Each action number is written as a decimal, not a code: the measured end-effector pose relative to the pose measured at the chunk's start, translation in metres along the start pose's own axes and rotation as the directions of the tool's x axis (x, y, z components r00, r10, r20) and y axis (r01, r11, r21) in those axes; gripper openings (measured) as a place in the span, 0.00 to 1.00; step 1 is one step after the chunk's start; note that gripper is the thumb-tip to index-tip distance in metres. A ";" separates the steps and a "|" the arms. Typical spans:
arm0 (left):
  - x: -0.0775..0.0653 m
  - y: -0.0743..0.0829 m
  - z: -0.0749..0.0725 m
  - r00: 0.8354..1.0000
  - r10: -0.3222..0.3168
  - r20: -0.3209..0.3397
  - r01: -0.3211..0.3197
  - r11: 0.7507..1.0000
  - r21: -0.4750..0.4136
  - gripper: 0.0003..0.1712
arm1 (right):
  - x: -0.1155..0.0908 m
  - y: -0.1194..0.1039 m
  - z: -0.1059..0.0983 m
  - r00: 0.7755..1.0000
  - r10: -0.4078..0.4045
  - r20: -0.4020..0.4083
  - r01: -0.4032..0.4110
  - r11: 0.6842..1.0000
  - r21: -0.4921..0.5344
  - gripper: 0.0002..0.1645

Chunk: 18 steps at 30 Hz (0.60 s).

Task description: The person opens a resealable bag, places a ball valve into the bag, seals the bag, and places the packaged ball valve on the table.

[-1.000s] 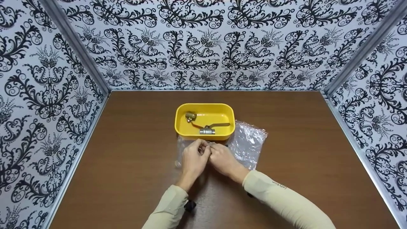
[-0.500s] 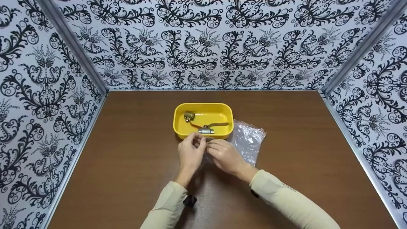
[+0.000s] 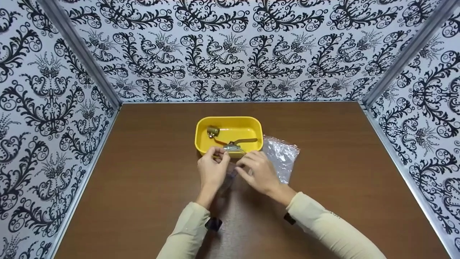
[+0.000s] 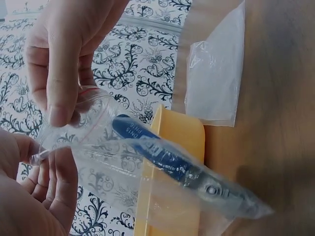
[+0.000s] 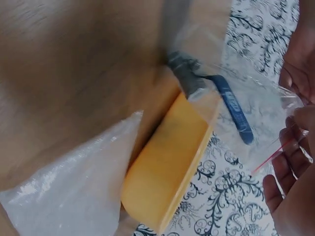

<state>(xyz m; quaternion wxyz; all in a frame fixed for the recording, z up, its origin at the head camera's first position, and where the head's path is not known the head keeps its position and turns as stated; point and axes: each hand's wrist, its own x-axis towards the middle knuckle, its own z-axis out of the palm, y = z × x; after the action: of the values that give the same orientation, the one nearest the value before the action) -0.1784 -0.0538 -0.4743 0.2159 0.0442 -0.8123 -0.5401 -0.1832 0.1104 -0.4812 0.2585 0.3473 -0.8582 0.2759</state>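
A clear zip bag (image 4: 106, 169) with a red line along its mouth hangs between my hands. Inside is a ball valve (image 4: 216, 189) with a grey metal body and a blue lever (image 5: 236, 113) bearing white lettering. My left hand (image 3: 213, 167) pinches one side of the bag's mouth. On the other side, the thumb and fingers of my right hand (image 3: 261, 172) grip the edge, and the mouth gapes a little between them. Both hands are at the near rim of a yellow bin (image 3: 230, 120), which holds a brass valve (image 3: 212, 131) and a silver-bodied valve (image 3: 233, 147) with a long lever.
Another clear plastic bag (image 3: 282, 158) lies flat on the brown table (image 3: 154, 172), right of the bin. Patterned wall panels (image 3: 230, 64) with metal edging stand behind and on both sides.
My hands, close together a second ago, have risen and drawn apart, the right one shifting rightward. The plastic seen left of my left hand has lifted off the table with the bag.
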 end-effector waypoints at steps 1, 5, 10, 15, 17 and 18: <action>0.000 0.000 -0.001 1.000 -0.012 0.002 0.012 1.000 -0.005 0.02 | 0.001 0.000 -0.001 1.000 0.019 -0.005 -0.019 0.999 0.027 0.04; 0.001 0.002 -0.002 0.999 -0.033 -0.006 0.033 0.999 -0.033 0.03 | 0.006 0.000 -0.008 0.996 0.090 -0.006 -0.089 0.990 0.107 0.04; 0.000 0.003 -0.001 0.999 -0.022 0.026 0.024 0.997 -0.070 0.03 | 0.009 -0.002 -0.019 0.990 0.138 0.038 -0.141 0.985 0.095 0.05; -0.001 -0.004 0.000 0.993 -0.008 0.116 0.011 1.000 -0.022 0.08 | 0.010 0.002 -0.026 0.993 0.108 0.040 -0.111 0.990 0.088 0.03; -0.001 -0.010 -0.001 0.991 0.008 0.137 -0.011 1.000 0.022 0.12 | 0.010 0.005 -0.029 0.994 0.103 0.044 -0.107 0.990 0.088 0.03; -0.001 -0.013 -0.001 0.989 0.016 0.146 -0.022 0.999 0.040 0.14 | 0.010 0.006 -0.031 0.993 0.103 0.053 -0.108 0.990 0.090 0.02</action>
<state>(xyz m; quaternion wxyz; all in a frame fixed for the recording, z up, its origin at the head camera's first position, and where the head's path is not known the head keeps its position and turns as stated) -0.1796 -0.0596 -0.4858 0.1600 0.0014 -0.8373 -0.5228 -0.1861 0.1297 -0.4550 0.2063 0.3195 -0.8677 0.3201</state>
